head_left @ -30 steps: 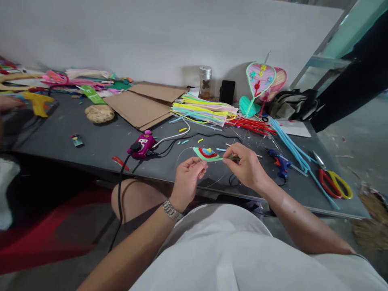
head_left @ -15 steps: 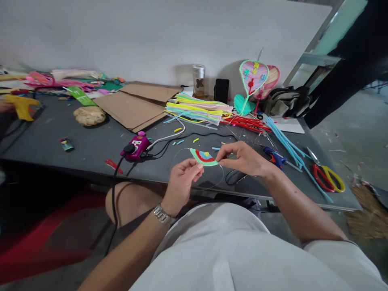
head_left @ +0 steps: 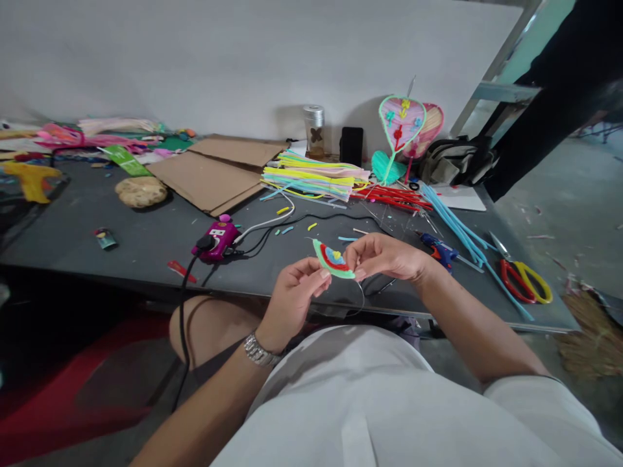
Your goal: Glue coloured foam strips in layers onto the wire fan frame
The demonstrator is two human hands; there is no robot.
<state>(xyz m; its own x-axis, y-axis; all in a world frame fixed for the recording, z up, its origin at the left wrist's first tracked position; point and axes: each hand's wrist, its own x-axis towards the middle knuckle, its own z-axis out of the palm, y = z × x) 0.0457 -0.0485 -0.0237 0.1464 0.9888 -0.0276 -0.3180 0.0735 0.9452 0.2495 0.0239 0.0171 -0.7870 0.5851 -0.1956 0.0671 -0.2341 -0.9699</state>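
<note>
Both hands hold a small fan-shaped craft piece (head_left: 333,258) with green, red, blue and yellow bands, just above the table's near edge. My left hand (head_left: 294,299) pinches its lower left edge with closed fingers. My right hand (head_left: 387,256) pinches its right side, fingers curled. A thin wire loop (head_left: 357,299) hangs from the piece below the hands. A watch sits on my left wrist.
On the dark table (head_left: 73,233) lie a purple power strip (head_left: 217,237) with cables, a blue glue gun (head_left: 440,250), red-and-yellow scissors (head_left: 523,280), stacked coloured strips (head_left: 311,175), red sticks (head_left: 394,198), cardboard (head_left: 224,172), a jar (head_left: 314,131), a phone (head_left: 351,146) and finished fans (head_left: 402,126).
The hands drew the craft piece closer to my body and tilted it more upright. My right hand shifted left along it, and the wire loop now hangs lower.
</note>
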